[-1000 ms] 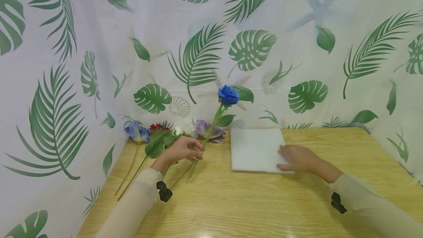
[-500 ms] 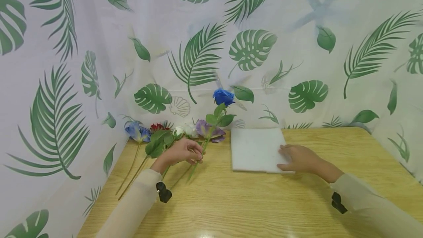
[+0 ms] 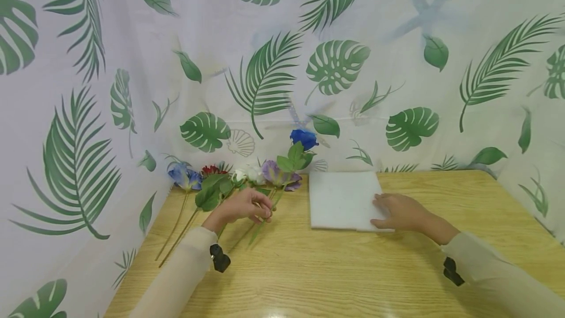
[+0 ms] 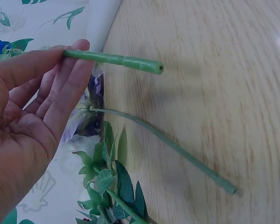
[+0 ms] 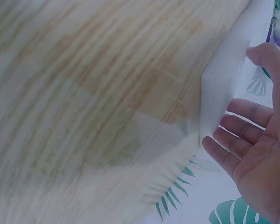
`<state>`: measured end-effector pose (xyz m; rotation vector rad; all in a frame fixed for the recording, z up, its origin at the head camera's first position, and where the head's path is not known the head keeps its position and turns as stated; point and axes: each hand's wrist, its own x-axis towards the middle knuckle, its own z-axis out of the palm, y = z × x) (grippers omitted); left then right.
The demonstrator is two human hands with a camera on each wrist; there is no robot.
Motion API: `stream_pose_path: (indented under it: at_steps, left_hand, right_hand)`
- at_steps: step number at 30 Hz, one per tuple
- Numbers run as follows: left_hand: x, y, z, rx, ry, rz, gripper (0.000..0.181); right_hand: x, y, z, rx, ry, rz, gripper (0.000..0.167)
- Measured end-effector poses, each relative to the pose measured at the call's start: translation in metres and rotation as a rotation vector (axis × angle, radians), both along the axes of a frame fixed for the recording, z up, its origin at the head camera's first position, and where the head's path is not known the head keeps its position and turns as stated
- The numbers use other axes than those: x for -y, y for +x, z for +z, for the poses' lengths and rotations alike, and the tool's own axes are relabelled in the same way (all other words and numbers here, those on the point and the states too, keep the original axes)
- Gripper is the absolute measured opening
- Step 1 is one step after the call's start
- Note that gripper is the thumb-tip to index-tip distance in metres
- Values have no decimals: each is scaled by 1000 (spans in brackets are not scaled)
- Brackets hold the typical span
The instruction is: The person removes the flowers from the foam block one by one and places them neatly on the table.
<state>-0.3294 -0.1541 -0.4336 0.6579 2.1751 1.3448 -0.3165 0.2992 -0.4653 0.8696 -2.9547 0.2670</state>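
My left hand (image 3: 247,206) pinches the green stem (image 4: 116,59) of a blue rose (image 3: 303,138) between thumb and fingers. The rose leans up and away, its leaves (image 3: 295,158) below the bloom; the stem's cut end hangs above the table in the left wrist view. My right hand (image 3: 403,212) rests at the right side of a white foam slab (image 3: 342,200), fingers and thumb spread. In the right wrist view the thumb and fingertips touch or nearly touch the foam slab (image 5: 224,77). Behind the held stem lies a purple flower (image 3: 274,172).
Along the back left of the wooden table (image 3: 326,269) lie a light blue flower (image 3: 184,176), a red flower (image 3: 213,170) and white flowers (image 3: 249,174), stems pointing toward the front. A leaf-printed curtain (image 3: 273,23) stands behind the table.
The blue rose has dropped lower and turned in my left hand, its leaves now showing in front of the stem. My right hand and the foam slab have stayed put.
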Motion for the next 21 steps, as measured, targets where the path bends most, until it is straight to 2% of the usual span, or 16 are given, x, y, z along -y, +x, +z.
stream_pose_path:
  at_steps: [11, 21]
  left_hand:
    - [3, 2, -2, 15, -6, -7, 29]
    - [4, -1, -13, 41, -23, -11, 29]
  right_hand:
    - [1, 1, 1, -2, -9, 2, 64]
    - [1, 3, 3, -17, -7, 14, 63]
